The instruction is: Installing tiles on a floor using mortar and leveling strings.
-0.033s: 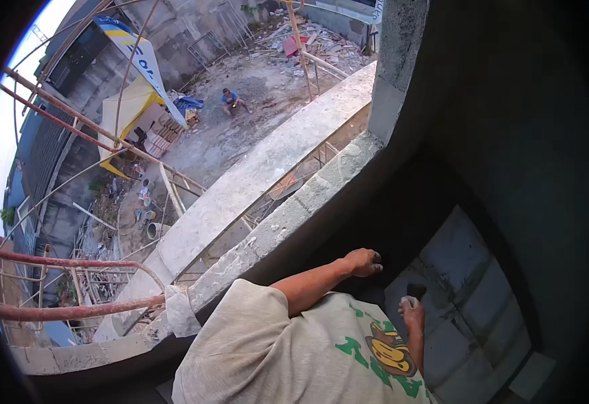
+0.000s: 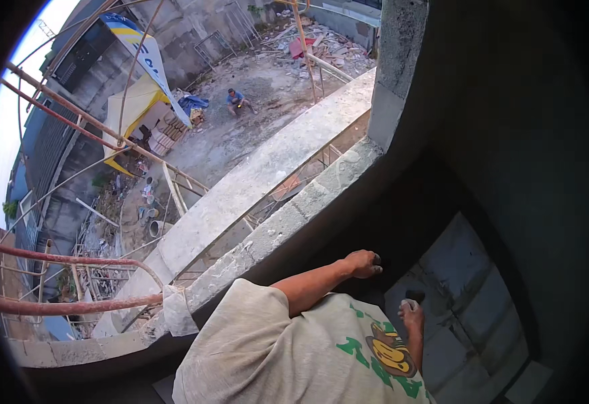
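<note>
My left hand (image 2: 360,264) is closed in a loose fist beside the dark inner face of the low wall (image 2: 284,225). Something dark shows at its fingertips, too shadowed to name. Lower and further right, my right hand (image 2: 411,315) grips a small tool with a dark, blunt end (image 2: 416,295); its exact kind does not show. The tool stands out above my fingers, over grey panels (image 2: 466,252) with smeared joints. Whether it touches them I cannot tell. My shirt hides part of my right forearm.
The curved wall's rough top runs up to a concrete pillar (image 2: 387,111). Outside are a concrete ledge (image 2: 254,178), rusty scaffold pipes (image 2: 79,306) and a yard far below. A person in blue (image 2: 236,101) squats there near a yellow-edged canopy (image 2: 133,111) and a rubble pile (image 2: 321,50).
The dark end of the tool in my right hand has tipped lower and looks flatter. My left hand has hardly moved. The whole view has shifted slightly.
</note>
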